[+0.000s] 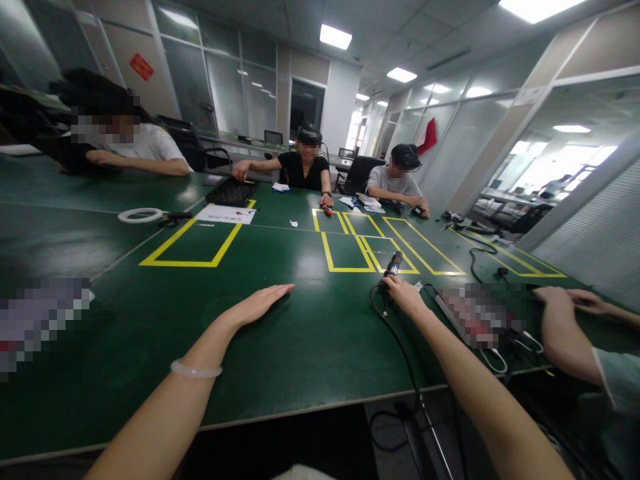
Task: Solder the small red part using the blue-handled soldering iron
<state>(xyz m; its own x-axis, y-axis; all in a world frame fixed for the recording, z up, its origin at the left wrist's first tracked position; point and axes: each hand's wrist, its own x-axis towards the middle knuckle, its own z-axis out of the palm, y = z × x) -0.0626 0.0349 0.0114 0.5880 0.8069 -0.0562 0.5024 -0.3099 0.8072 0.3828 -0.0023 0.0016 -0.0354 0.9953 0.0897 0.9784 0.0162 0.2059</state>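
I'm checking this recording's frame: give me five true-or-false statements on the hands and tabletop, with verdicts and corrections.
1. The right hand is at the near end of a dark cylindrical device. True.
2. The left hand is clenched in a fist. False: it is outstretched, holding nothing visible.
3. A pale bracelet circles the left forearm. True.
4. The tabletop is white. False: it is green.
5. Yellow tape marks out shapes on the tabletop. True.
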